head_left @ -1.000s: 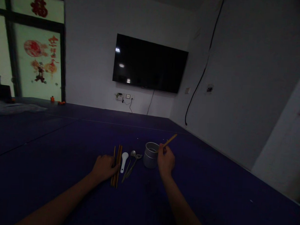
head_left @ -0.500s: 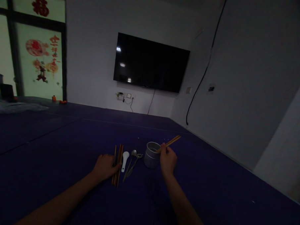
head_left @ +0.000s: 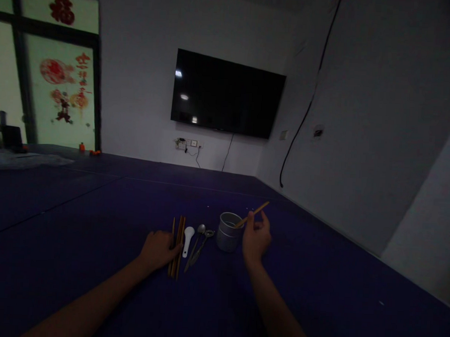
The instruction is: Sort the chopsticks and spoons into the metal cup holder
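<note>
My right hand point(head_left: 257, 238) hovers just right of a small metal cup point(head_left: 227, 232), its fingers spread apart. A wooden chopstick point(head_left: 253, 213) leans in the cup, its top end slanting up to the right past my fingertips. My left hand point(head_left: 158, 250) rests on the dark blue mat point(head_left: 96, 222), fingers curled onto a bundle of wooden chopsticks point(head_left: 177, 246) lying there. Between the bundle and the cup lie a white spoon point(head_left: 187, 239), a metal spoon point(head_left: 197, 239) and another metal utensil point(head_left: 203, 242).
A black TV point(head_left: 227, 95) hangs on the white far wall above a socket strip point(head_left: 185, 144). A glass door with red decorations point(head_left: 60, 89) is at the left. A white wall point(head_left: 360, 144) runs close along the right of the mat.
My right hand lowered the chopstick's tip into the cup and its fingers have spread open around it. The left hand stayed on the bundle.
</note>
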{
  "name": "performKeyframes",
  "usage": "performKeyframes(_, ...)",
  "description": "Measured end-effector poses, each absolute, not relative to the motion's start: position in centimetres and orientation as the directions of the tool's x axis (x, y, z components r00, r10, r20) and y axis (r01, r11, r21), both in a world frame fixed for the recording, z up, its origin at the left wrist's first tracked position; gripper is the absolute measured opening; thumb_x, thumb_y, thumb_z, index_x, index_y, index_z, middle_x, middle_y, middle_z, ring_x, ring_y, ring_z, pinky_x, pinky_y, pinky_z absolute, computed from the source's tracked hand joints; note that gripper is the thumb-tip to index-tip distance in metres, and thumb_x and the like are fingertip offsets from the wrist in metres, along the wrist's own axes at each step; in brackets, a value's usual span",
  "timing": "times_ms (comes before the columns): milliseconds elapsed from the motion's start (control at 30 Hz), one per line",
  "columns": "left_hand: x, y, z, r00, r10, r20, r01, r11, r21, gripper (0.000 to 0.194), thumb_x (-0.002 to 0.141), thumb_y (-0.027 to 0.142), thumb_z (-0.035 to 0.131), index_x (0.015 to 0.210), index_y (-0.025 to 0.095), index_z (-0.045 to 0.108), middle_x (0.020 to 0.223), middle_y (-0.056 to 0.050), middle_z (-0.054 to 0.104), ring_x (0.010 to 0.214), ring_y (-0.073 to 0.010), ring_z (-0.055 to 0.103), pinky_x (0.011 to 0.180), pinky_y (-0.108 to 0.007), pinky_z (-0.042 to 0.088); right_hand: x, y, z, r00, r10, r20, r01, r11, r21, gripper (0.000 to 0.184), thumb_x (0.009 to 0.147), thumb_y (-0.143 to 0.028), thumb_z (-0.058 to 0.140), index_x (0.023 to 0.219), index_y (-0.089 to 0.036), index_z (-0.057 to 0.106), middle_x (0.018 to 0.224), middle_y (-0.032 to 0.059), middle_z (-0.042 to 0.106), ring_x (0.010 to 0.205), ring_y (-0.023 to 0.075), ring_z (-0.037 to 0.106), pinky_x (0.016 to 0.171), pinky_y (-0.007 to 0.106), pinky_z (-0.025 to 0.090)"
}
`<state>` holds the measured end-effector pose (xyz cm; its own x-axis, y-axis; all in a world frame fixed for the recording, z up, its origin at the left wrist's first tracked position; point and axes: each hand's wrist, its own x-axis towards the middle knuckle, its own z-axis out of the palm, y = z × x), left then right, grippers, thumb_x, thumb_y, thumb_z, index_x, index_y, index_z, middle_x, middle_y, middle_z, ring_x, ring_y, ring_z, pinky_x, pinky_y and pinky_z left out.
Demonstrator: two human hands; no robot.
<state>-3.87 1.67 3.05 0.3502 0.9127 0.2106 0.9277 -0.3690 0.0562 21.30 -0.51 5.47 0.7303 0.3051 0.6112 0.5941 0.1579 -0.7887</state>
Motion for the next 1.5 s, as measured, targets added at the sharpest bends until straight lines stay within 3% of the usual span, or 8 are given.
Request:
performKeyframes(100, -3.8, 1.5, 3.3, 0.35, 0.914, 0.203, 0.929, -0.367, 0.051, 0.049, 0.082, 0.055, 0.032, 0.068, 0.018, 0.06, 0.083, -0.011, 0.067, 0.083, -0.026, 0.062, 0.074, -0.036, 0.042, 21.0, -1.0, 5.9, 0.727, 0.162, 0.668, 0.626, 0.245, -0.741, 0.06, 0.083, -0.054, 0.043, 0.121, -0.008, 0.05, 0.059, -0.0014, 0.052, 0.051, 0.0143, 0.048, 0.053, 0.024, 0.036)
performKeyframes(200, -3.7, 1.4, 3.3, 0.343, 0.918, 0.198, 0.931, -0.36, 0.056, 0.047, 0.081, 0.054, 0.033, 0.071, 0.018, 0.061, 0.083, -0.011, 0.067, 0.083, -0.0262, 0.062, 0.075, -0.037, 0.042, 20.3, -1.6, 5.9, 0.622, 0.131, 0.772, 0.714, 0.309, -0.629, 0.051, 0.086, -0.048, 0.042, 0.116, -0.009, 0.053, 0.063, 0.0008, 0.055, 0.05, 0.0126, 0.049, 0.051, 0.023, 0.037)
performKeyframes(367, -3.8, 1.5, 3.2, 0.346, 0.915, 0.208, 0.929, -0.365, 0.059, 0.048, 0.082, 0.054, 0.032, 0.073, 0.017, 0.062, 0.083, -0.011, 0.067, 0.082, -0.0267, 0.062, 0.075, -0.037, 0.042, 17.9, -2.6, 4.8, 0.089, 0.222, 0.971, 0.885, 0.43, -0.18, 0.026, 0.088, -0.03, 0.043, 0.087, -0.015, 0.064, 0.07, 0.0043, 0.066, 0.054, 0.0116, 0.057, 0.055, 0.022, 0.041)
performKeyframes(500, -3.8, 1.4, 3.2, 0.357, 0.912, 0.203, 0.926, -0.374, 0.052, 0.053, 0.082, 0.057, 0.029, 0.073, 0.017, 0.062, 0.083, -0.012, 0.067, 0.082, -0.0276, 0.062, 0.074, -0.038, 0.042, 15.5, -3.0, 3.6, -0.264, 0.324, 0.908, 0.858, 0.509, 0.068, 0.027, 0.089, -0.026, 0.042, 0.076, -0.018, 0.065, 0.065, 0.0032, 0.066, 0.059, 0.0126, 0.06, 0.056, 0.023, 0.04)
performKeyframes(667, -3.8, 1.5, 3.2, 0.352, 0.914, 0.204, 0.929, -0.368, 0.048, 0.054, 0.082, 0.059, 0.028, 0.074, 0.017, 0.062, 0.084, -0.012, 0.067, 0.081, -0.0276, 0.062, 0.073, -0.038, 0.042, 13.7, -3.1, 2.6, -0.253, 0.457, 0.853, 0.829, 0.557, -0.052, 0.034, 0.092, -0.029, 0.036, 0.073, -0.018, 0.062, 0.068, 0.0027, 0.067, 0.06, 0.0113, 0.061, 0.056, 0.022, 0.037)
performKeyframes(900, -3.8, 1.6, 2.9, 0.341, 0.904, 0.259, 0.929, -0.367, 0.058, 0.063, 0.083, 0.063, 0.021, 0.072, 0.016, 0.063, 0.082, -0.013, 0.067, 0.083, -0.0272, 0.061, 0.074, -0.037, 0.042, 13.3, -2.6, 2.0, -0.285, 0.743, 0.605, 0.881, 0.452, -0.141, 0.032, 0.091, -0.032, 0.038, 0.071, -0.02, 0.06, 0.069, 0.0002, 0.067, 0.064, 0.0103, 0.06, 0.054, 0.022, 0.031)
performKeyframes(1067, -3.8, 1.6, 2.8, 0.339, 0.909, 0.244, 0.929, -0.364, 0.062, 0.054, 0.08, 0.061, 0.032, 0.073, 0.017, 0.063, 0.081, -0.011, 0.067, 0.085, -0.0267, 0.061, 0.076, -0.036, 0.042, 13.1, -2.4, 1.6, -0.278, 0.778, 0.563, 0.89, 0.429, -0.153, 0.031, 0.09, -0.031, 0.041, 0.067, -0.02, 0.059, 0.066, -0.0007, 0.066, 0.06, 0.0105, 0.06, 0.053, 0.024, 0.028)
performKeyframes(1500, -3.7, 1.6, 2.9, 0.343, 0.908, 0.241, 0.93, -0.364, 0.047, 0.044, 0.083, 0.047, 0.031, 0.076, 0.016, 0.063, 0.084, -0.012, 0.067, 0.083, -0.0262, 0.062, 0.075, -0.037, 0.041, 13.1, -2.5, 1.6, -0.291, 0.771, 0.567, 0.869, 0.46, -0.18, 0.033, 0.091, -0.03, 0.038, 0.068, -0.019, 0.059, 0.068, 0.0002, 0.066, 0.061, 0.0101, 0.059, 0.055, 0.022, 0.029)
